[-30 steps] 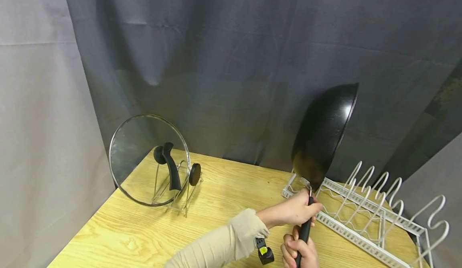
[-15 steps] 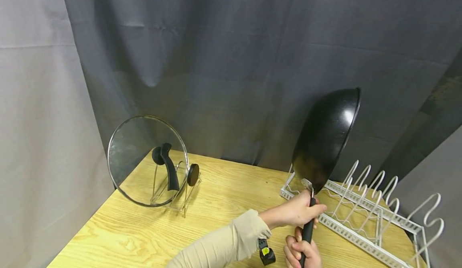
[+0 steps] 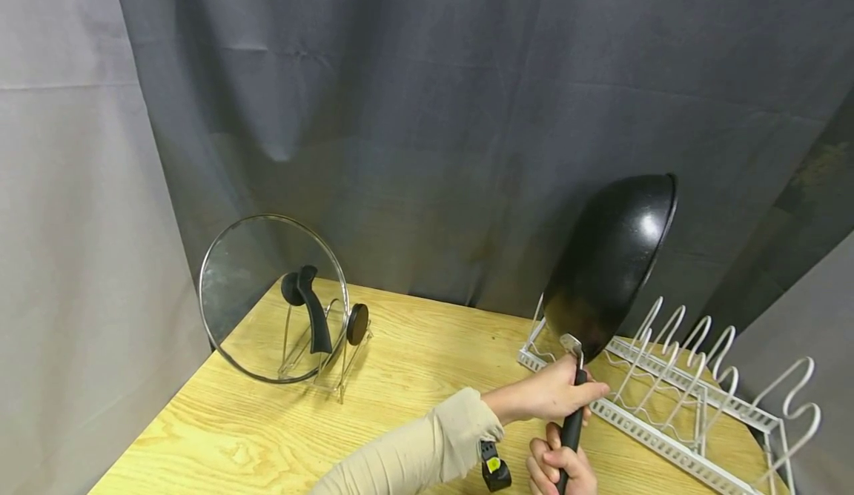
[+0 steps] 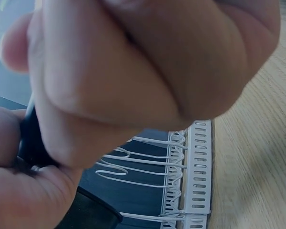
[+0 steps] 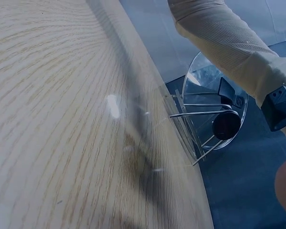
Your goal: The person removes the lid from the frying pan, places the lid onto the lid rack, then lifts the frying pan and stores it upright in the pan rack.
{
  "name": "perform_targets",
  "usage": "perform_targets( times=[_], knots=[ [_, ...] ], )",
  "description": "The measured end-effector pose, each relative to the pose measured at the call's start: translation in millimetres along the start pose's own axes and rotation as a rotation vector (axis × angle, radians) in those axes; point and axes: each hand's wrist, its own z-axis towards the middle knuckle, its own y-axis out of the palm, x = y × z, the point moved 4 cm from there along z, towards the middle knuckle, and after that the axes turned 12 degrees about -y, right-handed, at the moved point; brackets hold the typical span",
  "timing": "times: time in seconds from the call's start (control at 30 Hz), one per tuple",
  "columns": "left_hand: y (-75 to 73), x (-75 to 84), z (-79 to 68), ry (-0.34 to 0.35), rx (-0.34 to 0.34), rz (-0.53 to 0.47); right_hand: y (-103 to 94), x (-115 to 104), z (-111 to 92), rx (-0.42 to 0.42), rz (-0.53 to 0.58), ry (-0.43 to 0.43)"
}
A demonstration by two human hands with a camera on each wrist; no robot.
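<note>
A black wok (image 3: 607, 265) stands on its side over the left end of the white wire rack (image 3: 667, 436), tilted to the right with its outer side toward me. Both hands grip its black handle (image 3: 571, 430). Nearer the pan is my left hand (image 3: 545, 393), reaching in from the left, its thumb lying across the handle. My right hand (image 3: 562, 465) wraps the handle's lower end. In the left wrist view, curled fingers (image 4: 100, 71) fill much of the picture and cover most of the handle. The wok's lower edge is partly hidden behind the left hand.
A glass lid (image 3: 260, 258) with a black handle stands upright in a small wire stand (image 3: 343, 369) at the left. A dark round knob (image 3: 358, 324) shows beside it. Looped white dividers (image 3: 697, 347) rise from the rack. A grey curtain (image 3: 414, 147) hangs behind the wooden table (image 3: 220, 436).
The wok has shifted slightly down and to the right, and both hands have moved with it, still holding the handle. The lid and its stand have stayed put.
</note>
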Motion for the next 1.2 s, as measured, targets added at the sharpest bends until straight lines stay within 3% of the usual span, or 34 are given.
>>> perform_targets(
  times=[0.27, 0.5, 0.8, 1.2],
  knots=[
    [-0.4, -5.4, 2.5, -0.034, -0.055, -0.109, 1.5, -0.8, 0.6, -0.015, 0.026, 0.005],
    [0.1, -10.1, 4.7, -0.044, -0.079, -0.089, 2.2, 1.0, 0.0, 0.010, 0.044, 0.013],
    [3.0, -21.1, 8.1, -0.086, -0.030, -0.076, -2.9, 2.5, -2.6, 0.025, 0.019, 0.020],
    [3.4, -33.2, 14.1, -0.113, -0.031, -0.082, -6.3, 4.3, -5.3, 0.104, 0.025, 0.063]
  ],
)
